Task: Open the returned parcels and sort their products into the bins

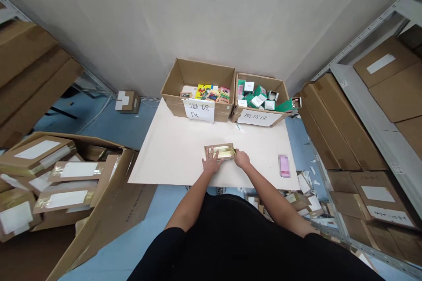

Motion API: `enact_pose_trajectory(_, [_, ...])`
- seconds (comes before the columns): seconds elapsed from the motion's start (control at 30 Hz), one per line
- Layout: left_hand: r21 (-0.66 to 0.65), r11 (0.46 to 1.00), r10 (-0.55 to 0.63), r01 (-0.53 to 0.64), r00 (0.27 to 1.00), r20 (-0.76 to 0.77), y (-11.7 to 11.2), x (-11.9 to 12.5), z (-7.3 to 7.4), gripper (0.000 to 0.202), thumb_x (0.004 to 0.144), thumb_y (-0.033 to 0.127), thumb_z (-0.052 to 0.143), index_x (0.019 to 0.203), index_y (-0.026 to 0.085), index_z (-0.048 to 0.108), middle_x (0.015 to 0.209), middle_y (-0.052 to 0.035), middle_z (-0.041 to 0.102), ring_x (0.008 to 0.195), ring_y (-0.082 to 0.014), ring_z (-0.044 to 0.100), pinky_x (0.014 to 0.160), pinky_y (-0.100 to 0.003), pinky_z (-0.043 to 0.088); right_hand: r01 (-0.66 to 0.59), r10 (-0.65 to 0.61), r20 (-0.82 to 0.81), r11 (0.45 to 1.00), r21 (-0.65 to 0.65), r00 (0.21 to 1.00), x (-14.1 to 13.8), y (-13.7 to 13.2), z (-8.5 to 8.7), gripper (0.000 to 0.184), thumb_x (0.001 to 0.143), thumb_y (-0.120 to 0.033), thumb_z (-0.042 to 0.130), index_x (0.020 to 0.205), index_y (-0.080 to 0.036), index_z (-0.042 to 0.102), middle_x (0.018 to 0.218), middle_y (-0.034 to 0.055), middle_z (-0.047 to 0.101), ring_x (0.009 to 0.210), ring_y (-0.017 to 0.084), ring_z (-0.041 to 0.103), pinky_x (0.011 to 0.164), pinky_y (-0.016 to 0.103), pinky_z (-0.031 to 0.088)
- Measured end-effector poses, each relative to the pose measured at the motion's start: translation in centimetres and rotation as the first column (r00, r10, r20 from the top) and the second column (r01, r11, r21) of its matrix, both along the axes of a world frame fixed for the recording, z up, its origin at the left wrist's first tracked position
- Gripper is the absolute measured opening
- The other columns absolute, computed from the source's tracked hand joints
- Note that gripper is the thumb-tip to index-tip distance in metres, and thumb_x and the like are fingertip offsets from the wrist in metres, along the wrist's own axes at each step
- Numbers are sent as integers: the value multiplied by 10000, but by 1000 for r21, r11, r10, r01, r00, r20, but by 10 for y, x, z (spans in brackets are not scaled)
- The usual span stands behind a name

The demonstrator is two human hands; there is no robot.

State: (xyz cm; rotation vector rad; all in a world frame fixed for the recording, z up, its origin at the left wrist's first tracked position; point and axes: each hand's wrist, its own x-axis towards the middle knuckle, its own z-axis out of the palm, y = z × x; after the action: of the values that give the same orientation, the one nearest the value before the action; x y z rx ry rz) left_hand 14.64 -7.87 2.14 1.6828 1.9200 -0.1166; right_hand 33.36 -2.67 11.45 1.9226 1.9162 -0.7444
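A small brown parcel box sealed with shiny yellowish tape lies on the white tabletop. My left hand is pressed flat on its left part, fingers spread. At the box's right end is my right hand, closed in a fist. A small dark and yellowish tip shows at its fingers, perhaps a cutter, but most of it is hidden. To the right on the table lies a pink pixelated item.
Behind the parcel stand two open cartons with handwritten labels: the left carton holds colourful packs, the right carton green-and-white boxes. A large carton of parcels stands at left. Shelving with cartons lines the right.
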Motion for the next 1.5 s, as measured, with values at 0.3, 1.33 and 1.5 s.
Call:
enact_pose_trajectory(0.3, [44,997,71,-69,997,-40,-2,9,2,708,1042,635,284,1700,387,204,1808,3,21,1660,-326,-40,1192,-692,344,25,-23,24,996,-88,999,-6,-7,-17,433,928,-212,685,1352,-160,617,1244,212,728,1129,296,747,886,347,576])
enact_pose_trajectory(1.33, [80,993,93,-91,996,-16,-8,18,-3,702,1040,600,368,1692,369,251,1802,-17,45,1662,-327,-12,1239,-726,227,16,-16,-1,982,-189,1000,4,4,-1,350,875,-131,675,1223,-157,678,1216,197,744,680,250,794,586,313,613])
enact_pose_trajectory(1.5, [92,992,87,-87,996,6,-8,17,-1,713,1030,606,368,1691,358,271,1803,-22,70,1661,-329,-17,1254,-730,163,3,-4,-2,974,-225,1000,11,-5,3,294,937,-128,622,1226,-169,658,1220,179,734,578,198,765,583,292,591])
